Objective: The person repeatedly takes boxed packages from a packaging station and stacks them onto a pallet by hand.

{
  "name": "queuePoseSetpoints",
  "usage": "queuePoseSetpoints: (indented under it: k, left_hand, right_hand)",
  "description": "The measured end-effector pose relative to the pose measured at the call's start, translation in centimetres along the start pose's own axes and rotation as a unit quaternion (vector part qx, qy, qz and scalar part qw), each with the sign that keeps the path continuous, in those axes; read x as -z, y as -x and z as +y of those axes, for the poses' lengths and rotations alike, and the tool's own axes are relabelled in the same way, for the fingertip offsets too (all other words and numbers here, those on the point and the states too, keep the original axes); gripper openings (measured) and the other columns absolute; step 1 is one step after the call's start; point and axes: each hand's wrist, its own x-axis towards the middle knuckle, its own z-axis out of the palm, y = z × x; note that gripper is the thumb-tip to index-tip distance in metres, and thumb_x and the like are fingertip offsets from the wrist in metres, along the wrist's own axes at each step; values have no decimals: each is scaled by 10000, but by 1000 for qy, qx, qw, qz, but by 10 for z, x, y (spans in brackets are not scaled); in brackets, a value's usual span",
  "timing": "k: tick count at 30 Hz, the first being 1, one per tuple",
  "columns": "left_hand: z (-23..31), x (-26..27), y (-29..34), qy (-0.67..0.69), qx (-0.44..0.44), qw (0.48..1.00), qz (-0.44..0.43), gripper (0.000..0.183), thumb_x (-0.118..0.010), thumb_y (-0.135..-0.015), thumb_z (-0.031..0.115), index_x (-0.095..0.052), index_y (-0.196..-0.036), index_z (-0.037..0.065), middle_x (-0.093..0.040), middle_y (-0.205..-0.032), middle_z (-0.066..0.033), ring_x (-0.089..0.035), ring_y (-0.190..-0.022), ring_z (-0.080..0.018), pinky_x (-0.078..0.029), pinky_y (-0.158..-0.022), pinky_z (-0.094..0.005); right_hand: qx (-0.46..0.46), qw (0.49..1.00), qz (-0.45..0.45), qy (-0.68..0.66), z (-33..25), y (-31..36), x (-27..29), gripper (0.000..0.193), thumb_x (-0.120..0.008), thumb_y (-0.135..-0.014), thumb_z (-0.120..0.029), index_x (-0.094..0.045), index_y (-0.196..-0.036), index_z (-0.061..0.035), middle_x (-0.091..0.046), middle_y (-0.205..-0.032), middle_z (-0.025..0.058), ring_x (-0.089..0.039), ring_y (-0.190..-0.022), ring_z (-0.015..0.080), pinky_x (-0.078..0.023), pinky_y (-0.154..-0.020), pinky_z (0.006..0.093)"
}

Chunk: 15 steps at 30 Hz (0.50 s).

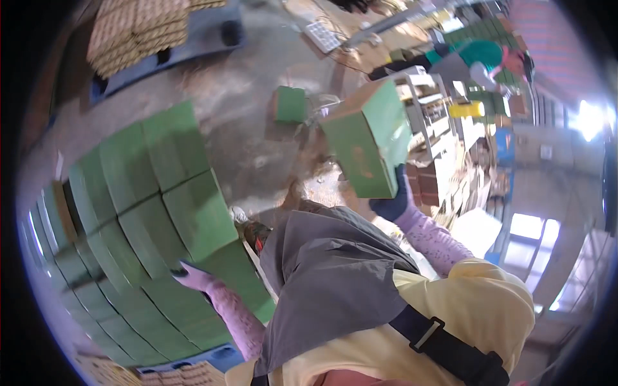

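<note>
My right hand [394, 201], in a dark glove, grips the near lower corner of a green carton [360, 151] with a brown top edge. The carton is tilted in view in front of a workbench; what bears its weight is hidden. On the left, my left hand [192, 276] has its fingers apart against the side of a stack of green cartons [154, 225]. The cartons stand close together in rows and layers. Patterned pink sleeves cover both forearms.
A blue pallet [215, 32] carries stacked brown trays [138, 29] at the far left. One small green carton [290, 105] sits on the floor. A bench [425, 109] with cardboard pieces runs along the right, where another person in green [479, 56] stands. Blue pallet edges [222, 357] show under my stack.
</note>
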Motion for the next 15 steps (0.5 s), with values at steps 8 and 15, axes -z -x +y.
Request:
queuePoseSetpoints:
  k: [8, 15]
  left_hand:
    - [29, -67, 161, -100, -42, 990, -92, 636, -677, -901, 201, -407, -1397, -92, -497, -1378, -256, -502, -1268, -350, -397, -1083, -383]
    - [69, -260, 374, -130, -146, 922, -333, 654, -730, -818, 271, -503, -1307, -99, -529, -1341, -283, -509, -1257, -381, -381, -1076, -411]
  right_hand:
    - [268, 956, 101, -59, -207, 115, 237, 459, -618, -930, -458, -555, -1269, -156, -672, -1148, 36, -669, -965, 197, -569, -712, 297]
    - [449, 770, 198, 407, -389, 59, 464, 334, -449, -1018, -238, -453, -1314, -85, -538, -1263, 92, -534, -1081, 229, -449, -927, 371]
